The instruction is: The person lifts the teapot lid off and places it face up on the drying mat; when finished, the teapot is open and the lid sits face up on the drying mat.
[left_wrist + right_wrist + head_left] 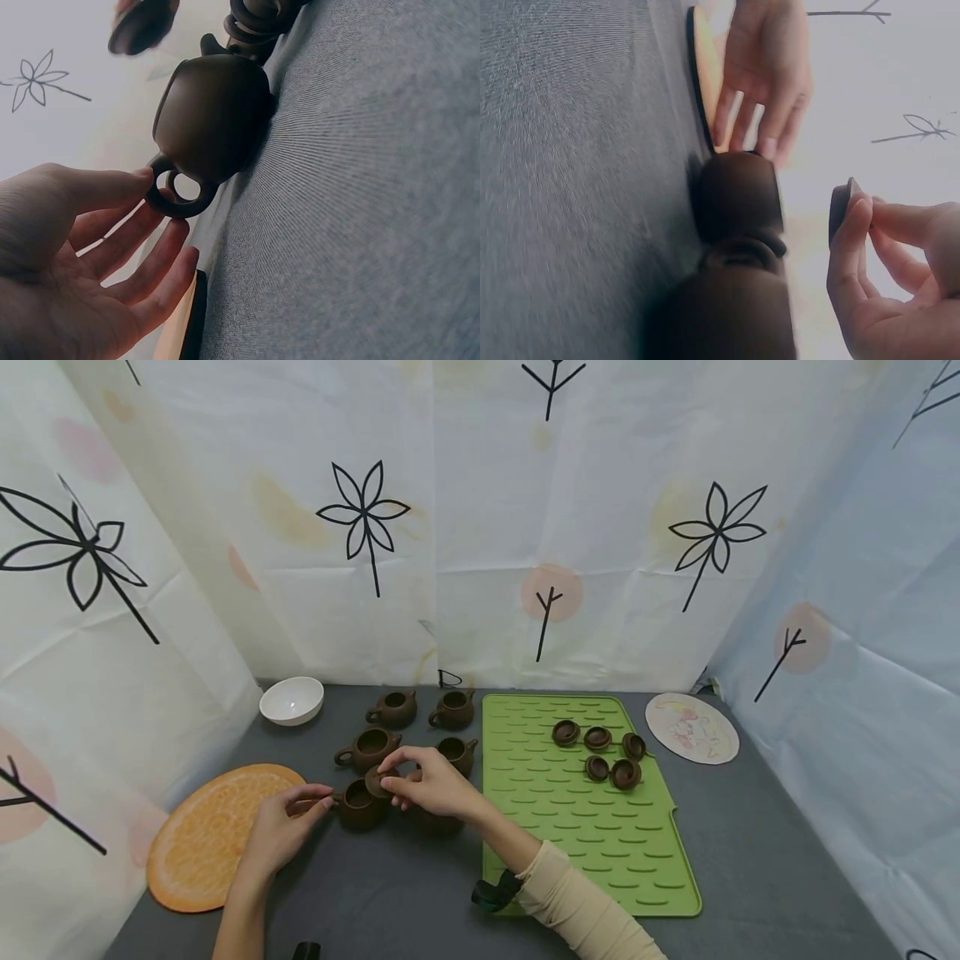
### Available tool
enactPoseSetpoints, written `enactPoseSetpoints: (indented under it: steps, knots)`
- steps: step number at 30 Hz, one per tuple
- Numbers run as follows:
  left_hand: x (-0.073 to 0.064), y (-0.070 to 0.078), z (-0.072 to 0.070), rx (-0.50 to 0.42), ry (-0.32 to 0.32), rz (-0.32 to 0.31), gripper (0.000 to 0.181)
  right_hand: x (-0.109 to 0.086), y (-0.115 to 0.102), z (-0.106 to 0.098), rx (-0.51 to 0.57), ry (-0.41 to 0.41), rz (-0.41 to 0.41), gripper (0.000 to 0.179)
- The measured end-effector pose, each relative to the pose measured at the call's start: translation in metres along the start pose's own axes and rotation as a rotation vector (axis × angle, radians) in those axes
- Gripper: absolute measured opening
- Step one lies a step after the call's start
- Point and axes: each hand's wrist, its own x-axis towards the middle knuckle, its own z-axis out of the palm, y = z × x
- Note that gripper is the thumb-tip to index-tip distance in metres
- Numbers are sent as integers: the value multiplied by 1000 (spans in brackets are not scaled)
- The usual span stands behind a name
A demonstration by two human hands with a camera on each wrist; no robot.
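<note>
My left hand pinches the looped handle of a small brown teapot between thumb and fingertips; the teapot stands upright and lidless on the cloth. Its round body and the handle show large in the left wrist view. With thumb and fingers my right hand pinches a round brown teapot lid, held above the teapot's rim. The right wrist view shows the lid edge-on, apart from the teapot. More lidless teapots stand behind and beside, one partly hidden under my right hand.
Several brown lids lie on a green ridged mat to the right. A white bowl stands at the back left, with an orange-patterned round mat nearer. A pale oval mat lies at the back right.
</note>
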Motion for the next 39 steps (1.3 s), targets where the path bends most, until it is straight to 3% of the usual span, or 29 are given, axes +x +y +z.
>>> enactPoseSetpoints:
  steps: [5,12,23,32,39]
  knots:
    - [0,-1,0,-22,0,10,24,-15,-4,-19,-28,20,-18,28]
    - [1,-2,0,-20,3,20,23,-37,-4,-50,-60,-11,-46,43]
    - [1,-3,-1,-15,-8,10,24,-78,3,-102,55,-14,16,51]
    - [1,-4,0,-21,-20,-13,27,-115,15,-140,107,111,105,54]
    - [2,-5,0,-11,-21,-11,27,-135,32,-157,61,221,157,60]
